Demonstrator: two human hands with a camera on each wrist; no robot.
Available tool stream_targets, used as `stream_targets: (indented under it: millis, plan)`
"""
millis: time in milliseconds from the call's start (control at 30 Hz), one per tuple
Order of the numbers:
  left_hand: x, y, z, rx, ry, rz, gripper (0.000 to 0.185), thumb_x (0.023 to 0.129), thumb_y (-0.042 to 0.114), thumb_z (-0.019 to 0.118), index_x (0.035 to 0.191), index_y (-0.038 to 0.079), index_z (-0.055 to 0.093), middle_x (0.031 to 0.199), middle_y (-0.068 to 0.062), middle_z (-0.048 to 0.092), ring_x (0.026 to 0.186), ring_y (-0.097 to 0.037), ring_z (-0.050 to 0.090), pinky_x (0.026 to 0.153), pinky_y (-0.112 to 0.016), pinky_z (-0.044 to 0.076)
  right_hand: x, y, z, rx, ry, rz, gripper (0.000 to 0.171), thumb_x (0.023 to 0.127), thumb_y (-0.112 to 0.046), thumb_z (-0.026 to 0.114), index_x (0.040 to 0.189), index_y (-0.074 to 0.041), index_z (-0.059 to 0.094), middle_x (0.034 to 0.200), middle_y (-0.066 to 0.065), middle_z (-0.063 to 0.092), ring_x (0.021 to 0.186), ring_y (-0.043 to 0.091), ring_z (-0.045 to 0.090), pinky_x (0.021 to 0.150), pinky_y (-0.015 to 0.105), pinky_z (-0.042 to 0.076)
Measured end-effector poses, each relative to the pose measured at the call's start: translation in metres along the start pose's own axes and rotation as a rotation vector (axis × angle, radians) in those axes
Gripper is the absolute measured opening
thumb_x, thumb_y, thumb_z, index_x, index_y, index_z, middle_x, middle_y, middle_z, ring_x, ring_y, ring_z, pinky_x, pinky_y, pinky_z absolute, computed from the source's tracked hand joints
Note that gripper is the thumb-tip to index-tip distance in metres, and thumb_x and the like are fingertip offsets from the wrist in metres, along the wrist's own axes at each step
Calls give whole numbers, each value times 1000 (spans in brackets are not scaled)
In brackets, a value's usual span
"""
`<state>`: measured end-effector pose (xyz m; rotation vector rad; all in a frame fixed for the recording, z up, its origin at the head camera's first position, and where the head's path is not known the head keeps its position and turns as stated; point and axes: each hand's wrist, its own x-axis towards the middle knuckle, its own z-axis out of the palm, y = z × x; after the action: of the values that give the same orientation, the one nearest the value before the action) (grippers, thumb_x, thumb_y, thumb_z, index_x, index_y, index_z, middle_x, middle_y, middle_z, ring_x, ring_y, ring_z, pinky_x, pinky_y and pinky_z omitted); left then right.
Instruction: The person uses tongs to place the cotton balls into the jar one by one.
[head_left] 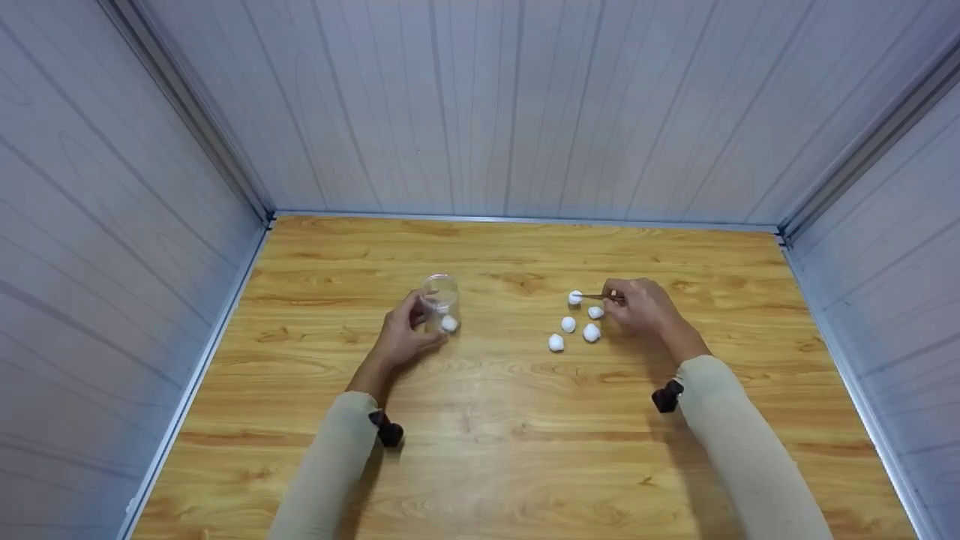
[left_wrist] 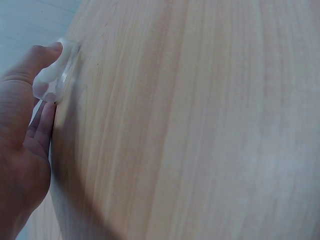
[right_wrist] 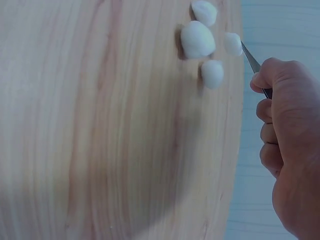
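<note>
Five cotton balls (head_left: 592, 332) loose on tabletop (head_left: 480, 450), one more inside clear cup (head_left: 439, 300). Left hand (head_left: 401, 337) wraps cup. Right hand (head_left: 645, 306) pinches tweezers (head_left: 596, 298), tips at farthest ball (head_left: 575, 298). Likely feather-light, squashy; nip mid-ball gently.

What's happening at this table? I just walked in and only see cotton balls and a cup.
A person sits at a wooden table. The left hand holds a clear cup with one cotton ball in it. The right hand grips tweezers, whose tips are at one ball of a loose cluster. Four more balls lie beside it on the table.
</note>
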<state>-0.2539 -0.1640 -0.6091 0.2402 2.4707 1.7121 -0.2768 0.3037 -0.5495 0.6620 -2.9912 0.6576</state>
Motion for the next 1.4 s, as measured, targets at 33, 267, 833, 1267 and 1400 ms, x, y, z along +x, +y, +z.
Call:
stream_targets:
  millis: [33, 267, 833, 1267, 1400]
  plan:
    - [0, 0, 0, 0, 1, 0, 77, 88, -1, 92, 156, 6, 57, 146, -23, 67, 145, -37, 63, 131, -53, 52, 0, -1, -2, 0, 1, 3, 16, 104, -14, 68, 110, -4, 79, 88, 16, 79, 68, 21, 59, 64, 36, 46]
    - [1, -1, 0, -2, 1, -5, 78, 88, -3, 92, 156, 7, 57, 151, -24, 66, 147, -37, 62, 131, -52, 52, 2, -4, -9, 0, -9, 20, 17, 106, -14, 67, 113, -3, 78, 89, 16, 79, 67, 18, 54, 63, 32, 42]
    - [1, -4, 0, -2, -8, 7, 80, 89, -3, 92, 159, 8, 56, 154, -25, 64, 149, -40, 61, 132, -53, 51, 12, -24, -12, 32, 79, -40, 15, 105, -13, 68, 111, -3, 78, 83, 15, 77, 65, 15, 50, 62, 31, 38]
    - [2, -2, -1, 5, -2, 9, 84, 87, -5, 92, 161, 7, 54, 151, -25, 65, 145, -39, 62, 131, -53, 53, 19, -42, -16, 73, 94, -87, 16, 107, -13, 67, 113, -2, 78, 86, 17, 79, 65, 17, 56, 62, 33, 43]
    - [6, -11, -2, -11, -7, 46, 84, 86, -1, 94, 159, 10, 57, 150, -25, 65, 144, -39, 63, 129, -50, 55, 22, -46, -16, 77, 95, -83, 16, 107, -13, 68, 113, -3, 79, 86, 16, 79, 64, 15, 52, 63, 32, 42]
